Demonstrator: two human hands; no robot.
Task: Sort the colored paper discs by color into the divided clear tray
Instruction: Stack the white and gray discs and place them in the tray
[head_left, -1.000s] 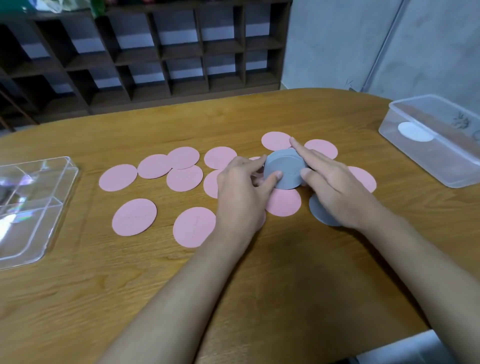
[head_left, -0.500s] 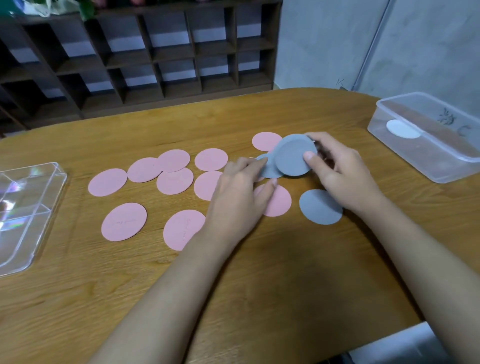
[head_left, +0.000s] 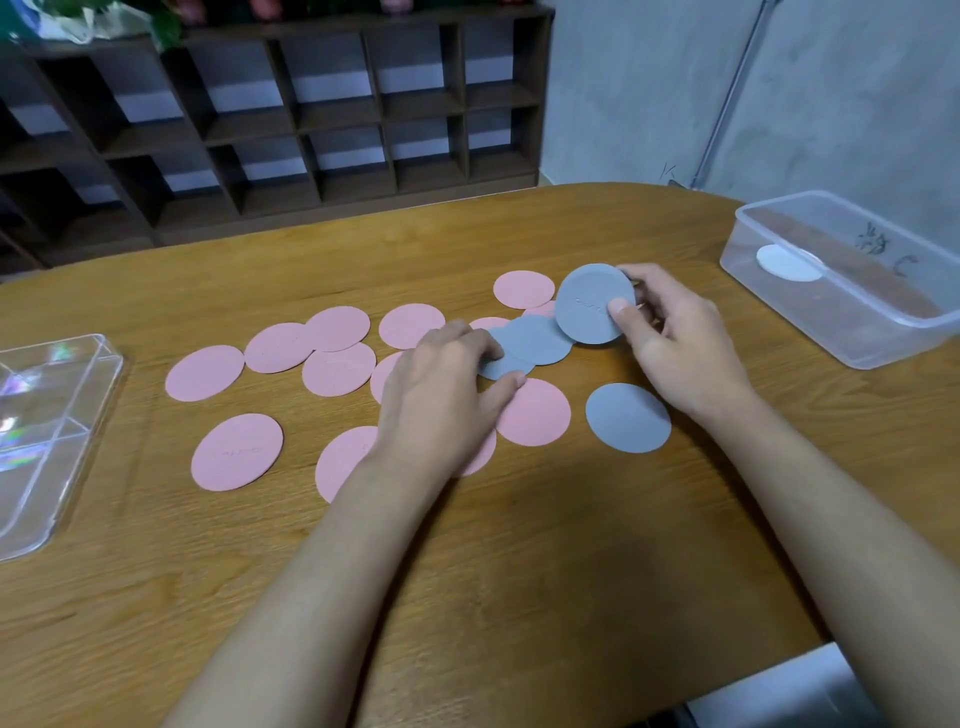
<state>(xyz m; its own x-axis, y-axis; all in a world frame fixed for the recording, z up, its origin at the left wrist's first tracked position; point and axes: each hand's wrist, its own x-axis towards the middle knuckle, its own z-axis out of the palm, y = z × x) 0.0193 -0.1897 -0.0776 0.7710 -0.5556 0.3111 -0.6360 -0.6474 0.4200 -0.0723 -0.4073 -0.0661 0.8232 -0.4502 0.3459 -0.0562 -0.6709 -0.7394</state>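
Several pink paper discs (head_left: 236, 451) lie spread over the middle of the wooden table (head_left: 519, 571). My right hand (head_left: 675, 343) pinches a small stack of grey discs (head_left: 592, 304), lifted and tilted toward me. Two more grey discs (head_left: 537, 340) lie overlapping on the table, and the fingers of my left hand (head_left: 441, 389) rest on the lower one. Another grey disc (head_left: 627, 417) lies alone near my right wrist. The divided clear tray (head_left: 67, 431) sits at the table's left edge, partly cut off by the frame.
A clear plastic box (head_left: 852, 332) with one white disc (head_left: 787, 264) inside stands at the right edge of the table. Behind the table is a dark wooden cubby shelf (head_left: 291, 124) and a grey wall.
My right hand has lifted the grey stack up and to the right, off the table. Two grey discs stayed behind under my left fingers, and the lone grey disc is now uncovered.
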